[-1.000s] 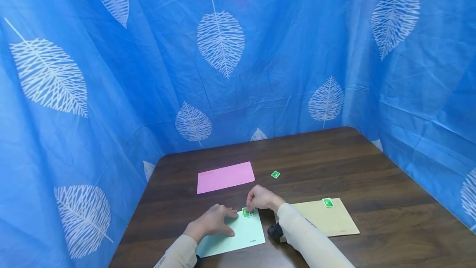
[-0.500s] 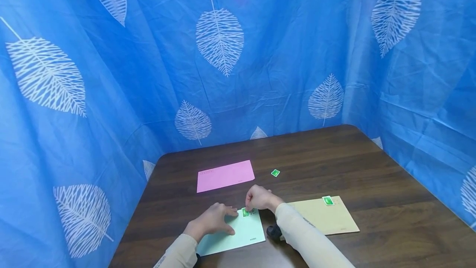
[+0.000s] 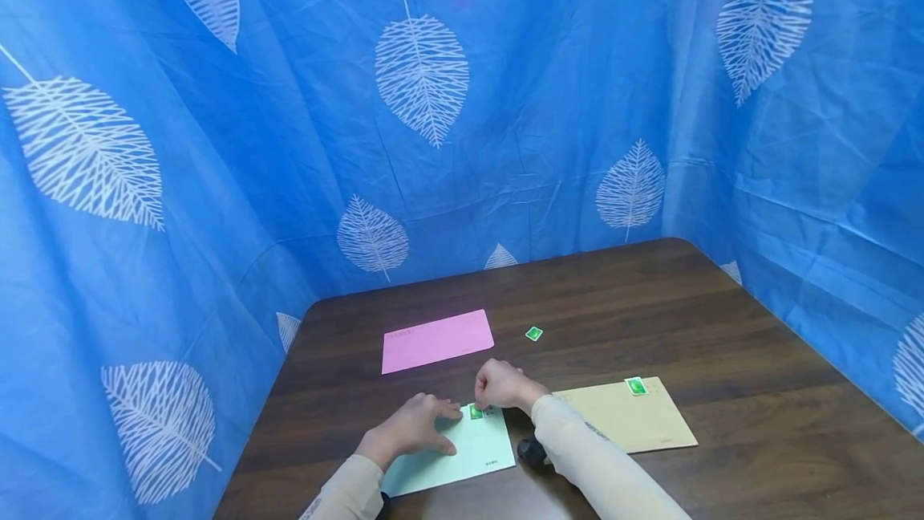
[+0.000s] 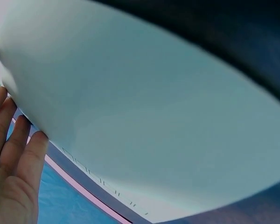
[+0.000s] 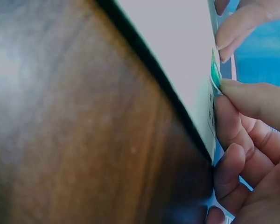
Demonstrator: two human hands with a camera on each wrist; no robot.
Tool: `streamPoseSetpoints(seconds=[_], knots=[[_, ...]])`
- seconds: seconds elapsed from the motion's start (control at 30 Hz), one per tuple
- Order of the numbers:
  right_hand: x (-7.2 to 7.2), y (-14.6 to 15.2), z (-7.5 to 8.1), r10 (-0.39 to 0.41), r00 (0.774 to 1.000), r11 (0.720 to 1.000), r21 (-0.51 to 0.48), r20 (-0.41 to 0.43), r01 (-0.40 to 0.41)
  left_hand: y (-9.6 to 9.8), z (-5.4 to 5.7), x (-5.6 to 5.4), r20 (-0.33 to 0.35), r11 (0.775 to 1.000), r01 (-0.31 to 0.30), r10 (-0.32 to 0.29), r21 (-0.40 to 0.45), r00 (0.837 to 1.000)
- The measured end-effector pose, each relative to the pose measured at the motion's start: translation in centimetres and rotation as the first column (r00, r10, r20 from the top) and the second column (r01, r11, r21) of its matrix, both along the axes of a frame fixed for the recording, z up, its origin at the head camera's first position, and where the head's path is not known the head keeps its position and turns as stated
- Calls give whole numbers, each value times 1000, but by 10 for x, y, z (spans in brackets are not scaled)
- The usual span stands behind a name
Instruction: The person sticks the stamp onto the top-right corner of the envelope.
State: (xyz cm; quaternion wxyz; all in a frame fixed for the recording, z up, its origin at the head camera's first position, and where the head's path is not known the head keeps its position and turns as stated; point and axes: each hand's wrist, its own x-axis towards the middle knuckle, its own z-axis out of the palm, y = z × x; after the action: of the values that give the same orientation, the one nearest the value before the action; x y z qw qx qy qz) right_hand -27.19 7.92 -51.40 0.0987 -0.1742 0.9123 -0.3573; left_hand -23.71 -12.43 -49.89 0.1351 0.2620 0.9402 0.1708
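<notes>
On the table near me lies a mint-green envelope [image 3: 482, 449] with a green stamp [image 3: 475, 412] at its far right corner. My left hand [image 3: 413, 428] rests on the envelope's left part, thumb and fingers spread, one fingertip close to the stamp. In the left wrist view its fingers [image 4: 28, 156] reach along the far edge. My right hand [image 3: 501, 385], fingers curled, pinches the stamp's edge from the far right. The right wrist view has its thumb [image 5: 252, 100] on the stamp's edge and the index finger just below, partly hiding the printed marks there.
A beige envelope [image 3: 635, 428] with another green stamp [image 3: 636, 386] on it lies to the right, partly under my right sleeve. Farther back are a pink envelope [image 3: 436, 342] and a loose green stamp [image 3: 533, 333]. Blue leaf-patterned curtains [image 3: 462, 183] surround the table.
My right hand has shifted very slightly left at the stamp on the mint-green envelope. The left hand holds its place, and the head view has tilted a little.
</notes>
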Motion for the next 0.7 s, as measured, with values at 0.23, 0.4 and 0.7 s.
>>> streamPoseSetpoints(seconds=[0.23,0.4,0.7], knots=[[0,-1,-1,-4,1000,1000,6,4,4,0,-1,0,8,1000,-10,10,1,1000],[-1,-2,0,1,1000,1000,28,-21,-1,-1,-2,-1,5,1000,-8,8,1,1000],[1,-3,0,-3,1000,999,39,-17,3,-1,-1,1,-4,1000,-8,8,-8,1000]])
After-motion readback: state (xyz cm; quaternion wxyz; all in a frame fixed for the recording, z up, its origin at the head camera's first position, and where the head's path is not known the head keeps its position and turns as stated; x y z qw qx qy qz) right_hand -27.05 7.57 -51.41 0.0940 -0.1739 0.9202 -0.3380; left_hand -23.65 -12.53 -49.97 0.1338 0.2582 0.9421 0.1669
